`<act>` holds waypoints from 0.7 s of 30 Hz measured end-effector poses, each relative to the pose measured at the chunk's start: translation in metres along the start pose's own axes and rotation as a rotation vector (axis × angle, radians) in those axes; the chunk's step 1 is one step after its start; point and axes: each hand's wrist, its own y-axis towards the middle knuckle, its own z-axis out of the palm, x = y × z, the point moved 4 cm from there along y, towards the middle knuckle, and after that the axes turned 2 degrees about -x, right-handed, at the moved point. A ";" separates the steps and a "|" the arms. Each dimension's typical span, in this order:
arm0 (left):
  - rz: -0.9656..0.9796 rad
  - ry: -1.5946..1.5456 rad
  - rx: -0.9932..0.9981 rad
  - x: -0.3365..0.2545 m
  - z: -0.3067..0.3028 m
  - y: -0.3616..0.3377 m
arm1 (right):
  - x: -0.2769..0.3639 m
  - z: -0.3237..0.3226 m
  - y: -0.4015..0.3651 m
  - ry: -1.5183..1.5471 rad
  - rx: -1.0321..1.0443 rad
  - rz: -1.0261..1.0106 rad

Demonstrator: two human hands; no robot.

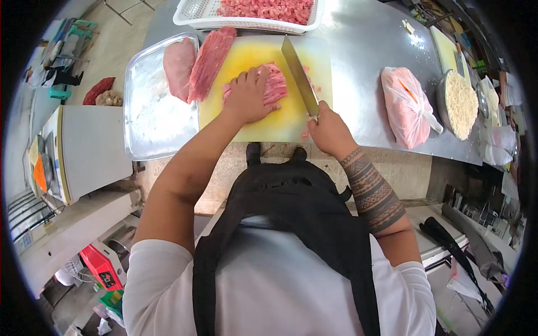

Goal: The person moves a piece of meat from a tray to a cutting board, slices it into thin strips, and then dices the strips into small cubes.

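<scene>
My left hand (249, 96) lies flat with spread fingers on a stack of sliced raw meat (274, 84), pressing it to the yellow-stained cutting board (246, 134). In my right hand (330, 130) is the handle of a large knife (300, 75), its long blade pointing away from me, just right of the meat. Small bits of meat (318, 88) lie on the board beyond the blade. A long slab of raw meat (213, 64) and a paler piece (179, 70) rest at the left, partly over a metal tray (162, 123).
A white plastic basket (202, 23) of diced meat stands behind the board. On the steel table (358, 67) at right are a tied plastic bag of meat (404, 106) and a bowl of pale crumbly food (460, 103). A white cabinet (101, 151) stands at left.
</scene>
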 end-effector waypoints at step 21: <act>-0.071 -0.216 -0.100 0.030 -0.002 0.059 | 0.003 0.001 -0.005 -0.008 0.039 -0.029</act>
